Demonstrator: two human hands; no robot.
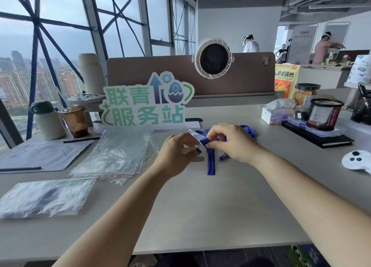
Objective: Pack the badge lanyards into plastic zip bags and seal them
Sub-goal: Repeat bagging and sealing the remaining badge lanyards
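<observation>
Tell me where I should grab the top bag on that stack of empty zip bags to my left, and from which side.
Probably the right-hand edge of the stack of zip bags, coming from the right. The bags lie flat on the desk and are fanned slightly there, so the edges are offset and a fingertip could peel one away. That side is also nearest both hands.

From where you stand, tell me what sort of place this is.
Most likely a high-rise open-plan office: a desk with a partition screen, a mesh pen holder, and tall windows overlooking city towers.
</observation>
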